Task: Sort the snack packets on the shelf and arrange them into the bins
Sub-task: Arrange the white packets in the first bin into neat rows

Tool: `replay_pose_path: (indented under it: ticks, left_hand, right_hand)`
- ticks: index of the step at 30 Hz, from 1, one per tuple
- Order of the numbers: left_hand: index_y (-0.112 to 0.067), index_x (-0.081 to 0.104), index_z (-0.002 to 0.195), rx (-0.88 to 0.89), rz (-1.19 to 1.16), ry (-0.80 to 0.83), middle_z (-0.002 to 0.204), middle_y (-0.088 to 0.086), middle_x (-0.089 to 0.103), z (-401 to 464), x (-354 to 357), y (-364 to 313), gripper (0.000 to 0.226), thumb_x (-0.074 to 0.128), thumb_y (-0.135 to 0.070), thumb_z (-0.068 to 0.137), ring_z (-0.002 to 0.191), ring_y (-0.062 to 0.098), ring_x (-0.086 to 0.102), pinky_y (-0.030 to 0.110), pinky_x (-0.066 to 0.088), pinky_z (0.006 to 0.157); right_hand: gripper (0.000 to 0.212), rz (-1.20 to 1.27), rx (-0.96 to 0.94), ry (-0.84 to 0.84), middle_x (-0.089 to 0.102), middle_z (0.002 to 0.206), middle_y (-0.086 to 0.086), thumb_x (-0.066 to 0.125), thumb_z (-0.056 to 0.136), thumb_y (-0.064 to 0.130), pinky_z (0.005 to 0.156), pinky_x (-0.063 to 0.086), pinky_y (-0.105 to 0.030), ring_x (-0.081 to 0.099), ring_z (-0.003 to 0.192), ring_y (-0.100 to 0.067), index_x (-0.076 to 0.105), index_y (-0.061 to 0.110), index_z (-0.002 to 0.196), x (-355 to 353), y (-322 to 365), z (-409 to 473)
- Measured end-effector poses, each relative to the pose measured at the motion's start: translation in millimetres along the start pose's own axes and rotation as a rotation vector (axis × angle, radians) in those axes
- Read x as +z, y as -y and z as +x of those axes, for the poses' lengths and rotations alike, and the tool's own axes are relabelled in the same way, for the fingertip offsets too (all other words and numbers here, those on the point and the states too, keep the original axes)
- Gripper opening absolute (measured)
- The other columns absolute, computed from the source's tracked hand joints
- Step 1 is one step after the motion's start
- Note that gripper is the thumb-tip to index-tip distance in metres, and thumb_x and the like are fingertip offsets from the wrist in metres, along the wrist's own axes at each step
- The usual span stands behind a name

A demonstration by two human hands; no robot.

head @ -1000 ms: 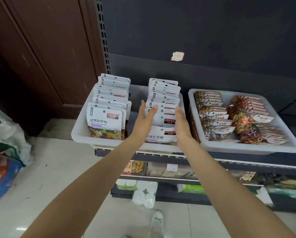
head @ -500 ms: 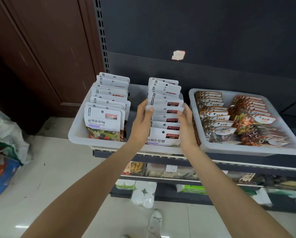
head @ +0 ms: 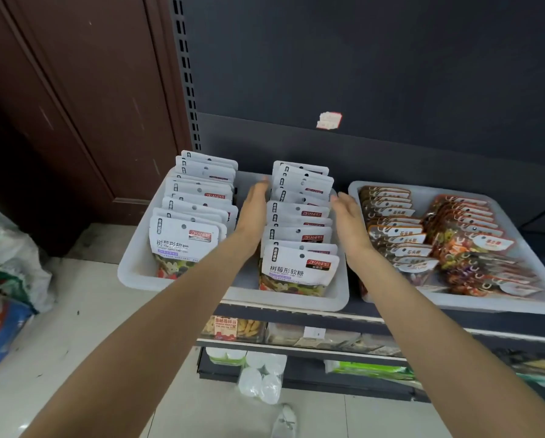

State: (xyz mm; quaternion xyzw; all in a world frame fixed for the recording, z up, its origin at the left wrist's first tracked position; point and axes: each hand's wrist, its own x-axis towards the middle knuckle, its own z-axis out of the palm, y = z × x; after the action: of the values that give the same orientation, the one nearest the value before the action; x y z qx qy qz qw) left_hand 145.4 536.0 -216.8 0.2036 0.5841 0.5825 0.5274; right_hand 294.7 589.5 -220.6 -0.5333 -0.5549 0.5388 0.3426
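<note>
A white bin [head: 132, 273] on the shelf holds two rows of white gummy packets standing upright: a left row [head: 198, 210] and a right row [head: 299, 222]. My left hand [head: 255, 207] lies flat along the left side of the right row, fingers straight. On the row's other side, my right hand [head: 347, 216] is flat too, fingers straight, a little apart from the packets. Neither hand holds a packet. A second white bin [head: 454, 303] to the right holds two rows of orange-brown snack packets [head: 438, 235].
A dark shelf back panel [head: 391, 74] rises behind the bins. Lower shelves [head: 296, 339] carry more goods. A brown door [head: 75, 105] stands at left, with bags [head: 5, 273] on the tiled floor.
Both hands let go of the packets they pinched in the right row. They slid further back along the row's sides and opened flat.
</note>
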Motion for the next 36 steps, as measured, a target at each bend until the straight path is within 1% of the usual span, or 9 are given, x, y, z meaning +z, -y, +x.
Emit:
replay_pose_path:
  ticks: [3, 6, 10, 15, 19, 22, 28, 32, 36]
  left_hand:
    - [-0.022, 0.06, 0.09, -0.121, -0.029, 0.052, 0.081, 0.007, 0.067, 16, 7, -12, 0.044, 0.036, -0.059, 0.094, 0.076, 0.021, 0.065, 0.032, 0.053, 0.065]
    - [-0.016, 0.061, 0.088, -0.204, 0.025, 0.113, 0.079, 0.012, 0.069, 25, 12, -16, 0.056, 0.036, -0.066, 0.09, 0.073, 0.026, 0.068, 0.035, 0.054, 0.068]
    - [-0.017, 0.066, 0.093, -0.173, 0.057, 0.233, 0.077, 0.008, 0.074, 33, 10, -10, 0.059, 0.03, -0.065, 0.092, 0.07, 0.021, 0.072, 0.036, 0.055, 0.072]
    - [-0.027, 0.054, 0.128, 0.023, 0.005, 0.212, 0.119, 0.004, 0.067, 36, -3, 6, 0.061, 0.037, -0.069, 0.087, 0.11, 0.023, 0.063, 0.049, 0.044, 0.102]
    - [-0.028, 0.049, 0.126, 0.019, 0.169, 0.071, 0.112, -0.001, 0.066, 30, -8, 17, 0.052, 0.031, -0.063, 0.092, 0.102, 0.017, 0.063, 0.04, 0.048, 0.093]
    - [-0.026, 0.053, 0.123, -0.007, 0.159, 0.033, 0.108, 0.001, 0.067, 28, -5, 9, 0.048, 0.028, -0.058, 0.096, 0.096, 0.017, 0.064, 0.033, 0.051, 0.082]
    - [-0.024, 0.057, 0.125, -0.111, 0.131, 0.245, 0.106, 0.006, 0.071, 23, 2, -3, 0.056, 0.029, -0.062, 0.094, 0.094, 0.022, 0.07, 0.036, 0.057, 0.08]
    - [-0.03, 0.061, 0.107, -0.08, 0.149, 0.135, 0.1, -0.001, 0.07, 20, -3, -1, 0.047, 0.025, -0.059, 0.096, 0.09, 0.015, 0.068, 0.028, 0.052, 0.075]
    - [-0.019, 0.053, 0.124, -0.106, 0.101, -0.003, 0.111, 0.002, 0.059, 27, 5, -20, 0.053, 0.026, -0.056, 0.097, 0.103, 0.022, 0.06, 0.03, 0.044, 0.081]
  right_hand:
    - [0.059, 0.014, 0.065, 0.046, 0.027, 0.154, 0.004, 0.037, 0.099, 0.044, 0.114, 0.023, -0.032, 0.028, 0.14, -0.017, 0.016, 0.026, 0.151, 2, -1, 22]
    - [0.057, 0.046, 0.126, 0.081, 0.041, 0.147, 0.001, 0.039, 0.097, 0.049, 0.111, 0.033, -0.045, 0.042, 0.132, -0.021, 0.022, 0.031, 0.148, 8, -12, 36]
    - [0.042, 0.131, 0.078, 0.093, 0.061, 0.125, 0.001, 0.042, 0.098, 0.039, 0.094, 0.05, -0.038, 0.062, 0.108, -0.015, 0.039, 0.033, 0.14, 14, -18, 43]
    - [0.027, 0.082, -0.156, -0.006, 0.059, 0.119, 0.014, 0.04, 0.101, 0.03, 0.092, 0.044, -0.018, 0.056, 0.109, 0.001, 0.051, 0.027, 0.125, 7, -7, 28]
    - [0.024, -0.078, -0.093, -0.024, 0.055, 0.096, 0.015, 0.042, 0.1, 0.033, 0.069, 0.042, -0.012, 0.056, 0.089, 0.0, 0.046, 0.016, 0.117, 7, -15, 17]
    - [0.017, -0.105, -0.07, -0.087, 0.054, 0.092, 0.013, 0.043, 0.1, 0.031, 0.075, 0.044, -0.019, 0.054, 0.09, -0.008, 0.046, 0.017, 0.109, 6, -12, 21]
    - [0.037, -0.145, -0.014, -0.002, 0.051, 0.119, 0.006, 0.041, 0.1, 0.034, 0.094, 0.037, -0.025, 0.048, 0.118, -0.014, 0.044, 0.018, 0.133, 3, 1, 25]
    - [0.038, -0.154, -0.048, 0.06, 0.047, 0.126, 0.008, 0.037, 0.102, 0.03, 0.08, 0.037, -0.004, 0.046, 0.103, 0.002, 0.043, 0.019, 0.137, -3, 4, 13]
    - [0.053, -0.171, 0.008, -0.008, 0.03, 0.153, 0.001, 0.035, 0.101, 0.04, 0.107, 0.025, -0.029, 0.03, 0.138, -0.016, 0.024, 0.021, 0.149, -5, 10, 33]
